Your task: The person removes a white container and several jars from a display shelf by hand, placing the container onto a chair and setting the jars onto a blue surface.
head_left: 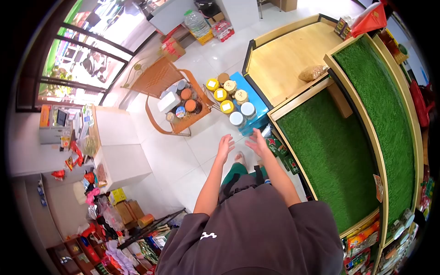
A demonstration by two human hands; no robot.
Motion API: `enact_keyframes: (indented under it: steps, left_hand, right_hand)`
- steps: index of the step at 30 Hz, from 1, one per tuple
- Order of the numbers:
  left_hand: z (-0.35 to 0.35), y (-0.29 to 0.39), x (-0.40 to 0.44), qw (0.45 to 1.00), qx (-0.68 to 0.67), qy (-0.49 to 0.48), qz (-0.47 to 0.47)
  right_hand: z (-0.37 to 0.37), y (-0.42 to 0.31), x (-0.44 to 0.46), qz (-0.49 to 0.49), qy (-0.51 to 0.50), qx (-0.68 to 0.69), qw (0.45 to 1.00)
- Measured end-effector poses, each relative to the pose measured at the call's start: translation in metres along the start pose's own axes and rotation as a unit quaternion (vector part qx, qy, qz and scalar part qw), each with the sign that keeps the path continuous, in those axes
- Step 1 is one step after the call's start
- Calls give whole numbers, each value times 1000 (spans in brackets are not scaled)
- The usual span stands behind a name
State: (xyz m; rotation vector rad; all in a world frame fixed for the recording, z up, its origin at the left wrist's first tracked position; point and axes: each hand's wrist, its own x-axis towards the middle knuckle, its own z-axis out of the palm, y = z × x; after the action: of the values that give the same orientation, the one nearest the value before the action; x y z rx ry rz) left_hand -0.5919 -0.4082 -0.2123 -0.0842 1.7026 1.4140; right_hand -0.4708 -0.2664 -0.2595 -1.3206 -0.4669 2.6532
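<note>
Both my hands reach forward over the floor with nothing in them. My left hand (225, 145) has its fingers apart, below the blue stand. My right hand (258, 143) is also spread, close to the near edge of the blue stand (260, 111). On that stand are several jars: yellow-lidded ones (220, 95), cream-lidded ones (240, 96) and white-lidded ones (248, 109). Left of it, a wicker chair (158, 78) holds more jars with orange-brown lids (186, 94), a blue-lidded jar (180, 112) and a white container (168, 102).
A wooden display with green turf (330, 146) runs along the right, a bag of grain (313, 72) on its wooden top. Green cartons (280, 151) stand beside my right hand. A white counter (119, 142) is at the left; mixed goods (114, 220) fill the lower left.
</note>
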Motion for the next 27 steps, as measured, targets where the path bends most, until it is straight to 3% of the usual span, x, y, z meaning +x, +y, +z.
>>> enact_keyframes:
  steps: [6,11,15,18,23,25,27]
  left_hand:
    - [-1,24,42,998,-39,21,-39]
    - [1,40,72,997,-24,-8,-72]
    - [-14,8,124,975,-138,-111,-132]
    - [-20,20,123,979,7,-148,-141]
    - [-27,22,128,974,53,-173,-134]
    - [-31,22,132,976,85,-192,-52]
    - [-31,29,132,974,68,-211,-41]
  right_hand:
    - [29,8,18,45,-19,-14,999]
    - [58,5,37,16,70,-11,997]
    - [78,3,62,-4,72,74,995]
    - [70,11,88,4,42,194,980]
    - [96,9,71,-83,91,81,989]
    - [88,15,81,-95,84,136,983]
    - [81,16,81,-81,92,145,982]
